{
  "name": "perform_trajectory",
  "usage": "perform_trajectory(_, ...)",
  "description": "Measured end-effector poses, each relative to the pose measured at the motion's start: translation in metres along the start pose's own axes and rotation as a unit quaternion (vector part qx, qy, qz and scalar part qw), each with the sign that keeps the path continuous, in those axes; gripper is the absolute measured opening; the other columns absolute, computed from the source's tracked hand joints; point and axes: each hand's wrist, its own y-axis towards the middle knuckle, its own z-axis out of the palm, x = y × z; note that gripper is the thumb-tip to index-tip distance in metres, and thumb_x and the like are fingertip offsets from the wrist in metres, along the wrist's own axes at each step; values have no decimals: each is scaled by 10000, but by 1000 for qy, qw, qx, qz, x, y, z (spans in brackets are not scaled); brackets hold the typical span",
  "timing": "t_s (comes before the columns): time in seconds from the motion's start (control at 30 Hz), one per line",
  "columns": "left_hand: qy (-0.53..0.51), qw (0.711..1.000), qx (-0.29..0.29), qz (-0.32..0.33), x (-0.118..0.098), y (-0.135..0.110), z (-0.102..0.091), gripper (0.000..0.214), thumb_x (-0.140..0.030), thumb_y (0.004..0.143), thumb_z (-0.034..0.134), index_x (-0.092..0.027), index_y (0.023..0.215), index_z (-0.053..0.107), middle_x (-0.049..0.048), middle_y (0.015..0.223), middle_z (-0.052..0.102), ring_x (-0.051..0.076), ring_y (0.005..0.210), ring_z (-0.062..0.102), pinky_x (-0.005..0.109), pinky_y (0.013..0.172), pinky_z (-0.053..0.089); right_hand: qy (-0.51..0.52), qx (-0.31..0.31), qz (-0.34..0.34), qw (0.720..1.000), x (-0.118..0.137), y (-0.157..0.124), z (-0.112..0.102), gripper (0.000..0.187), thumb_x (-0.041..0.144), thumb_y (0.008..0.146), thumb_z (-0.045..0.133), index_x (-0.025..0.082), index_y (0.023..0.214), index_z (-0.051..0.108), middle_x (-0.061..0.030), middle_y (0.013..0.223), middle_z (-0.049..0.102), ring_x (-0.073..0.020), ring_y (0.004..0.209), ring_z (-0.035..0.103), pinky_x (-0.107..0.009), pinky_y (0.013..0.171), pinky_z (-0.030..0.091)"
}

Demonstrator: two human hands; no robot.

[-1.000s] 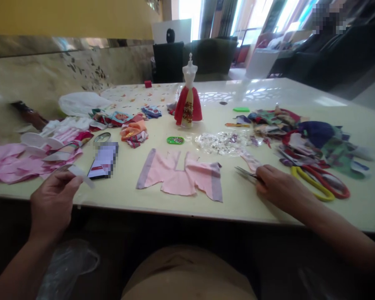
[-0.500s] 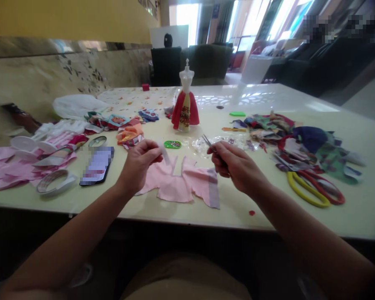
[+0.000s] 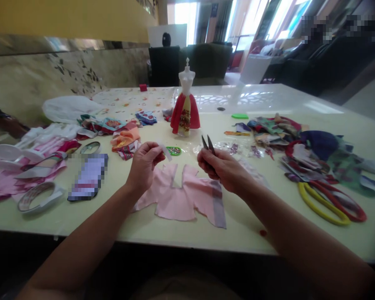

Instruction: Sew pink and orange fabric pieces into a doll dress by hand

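Left hand (image 3: pixel 143 167) pinches a narrow white strip (image 3: pixel 166 152) between thumb and fingertips, its other fingers loosely curled. Right hand (image 3: pixel 222 168) is closed around a pair of thread snips (image 3: pixel 208 144), tips pointing up, blades parted in a narrow V. The hands are apart, both hovering over a glossy cream table (image 3: pixel 253 237). A pink fabric garment piece (image 3: pixel 178 200) lies flat just below them, grey bands along two edges, not touched by either hand. To the right spreads a heap of printed fabric scraps (image 3: pixel 278 133); to the left, a pile of pink cloth (image 3: pixel 6 179). Farther off stands a white dress form (image 3: pixel 186 81) wearing a red skirt (image 3: pixel 176 114) with a patterned front panel. Near the right edge lie yellow and red plastic loops (image 3: pixel 326 206). Left of the pink piece are a phone (image 3: pixel 89 177), its screen pixelated, and a tape roll (image 3: pixel 39 198). Smallest: a green oval badge (image 3: pixel 174 151), just beyond the white strip, and a red bead (image 3: pixel 263 232) near the table's front edge.
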Motion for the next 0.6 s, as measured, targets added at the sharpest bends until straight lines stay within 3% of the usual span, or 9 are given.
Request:
perform_trajectory(0.2,-9,1000,6,-11,-1,-3,2,193,-223,689,767,-159,779,609,-32,690,632,92,653,603,235,706,509,23,52,-17,998,1,-5,2,509,701,906,497,202,939,593,66,611,366,-63,479,213,-225,416,131)
perform_trajectory(0.43,-47,998,23,-40,0,-13,9,192,-220,717,760,-163,787,591,-26,742,648,114,708,641,282,749,544,4,35,11,999,0,-8,8,423,626,913,551,204,915,589,70,598,350,-65,483,227,-220,419,128)
perform_trajectory(0.6,-104,991,-8,-79,0,-17,11,209,-205,732,756,-167,829,574,-9,785,664,130,742,654,306,748,558,9,16,51,999,-11,-12,22,406,603,923,534,201,889,580,71,584,356,-61,474,240,-206,412,140)
